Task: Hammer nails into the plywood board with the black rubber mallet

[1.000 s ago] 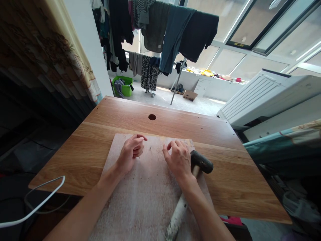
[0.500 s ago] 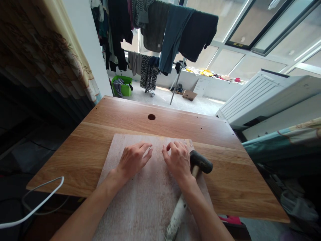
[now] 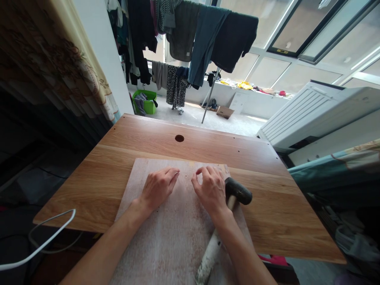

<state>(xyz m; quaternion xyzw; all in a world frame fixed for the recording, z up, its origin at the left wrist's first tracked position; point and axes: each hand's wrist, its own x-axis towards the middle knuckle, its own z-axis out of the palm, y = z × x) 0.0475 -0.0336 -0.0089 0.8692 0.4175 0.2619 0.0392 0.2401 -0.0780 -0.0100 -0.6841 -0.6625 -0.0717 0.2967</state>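
A whitish, worn board (image 3: 175, 233) lies on the wooden tabletop. Over its left half is my left hand (image 3: 158, 185), closed, thumb and fingertips pressed together; a tiny pale thing shows at the tips, too small to name. Across from it my right hand (image 3: 210, 187) rests on the board with fingers curled and the thumb meeting the forefinger in a ring; whatever they pinch is hidden. A mallet (image 3: 241, 192) with a black head and a worn white handle lies under my right wrist, partly covered by the forearm. Small dark holes dot the board between the hands.
The tabletop (image 3: 276, 209) has a round hole (image 3: 179, 138) near its far edge. A white cable (image 3: 44, 241) loops at the left. Beyond stand a drying rack hung with clothes (image 3: 204, 35), a green basket (image 3: 151, 105) and a white appliance (image 3: 314, 114).
The thumb of my left hand has come up against its fingers, closing the gap. My right hand and the mallet stay almost as they were.
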